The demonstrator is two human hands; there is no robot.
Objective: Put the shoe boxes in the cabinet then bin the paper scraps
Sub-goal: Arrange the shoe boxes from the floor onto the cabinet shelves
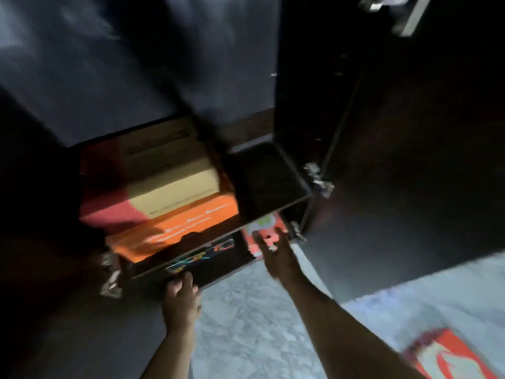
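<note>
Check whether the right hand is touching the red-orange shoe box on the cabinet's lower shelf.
Touching. In the head view the right hand lies against the front end of the red-orange shoe box, fingers overlapping its face with no visible gap, though the frame is blurred.

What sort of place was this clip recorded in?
Probably a home, at a dark storage cabinet with open doors: shoe boxes stacked on its shelves, another box on the pale marbled floor.

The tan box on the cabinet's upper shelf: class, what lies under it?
The tan box lies on an orange box, with a red box at its left, partly beneath. How far either reaches under it is covered. Below the shelf is a dark patterned box.
</note>
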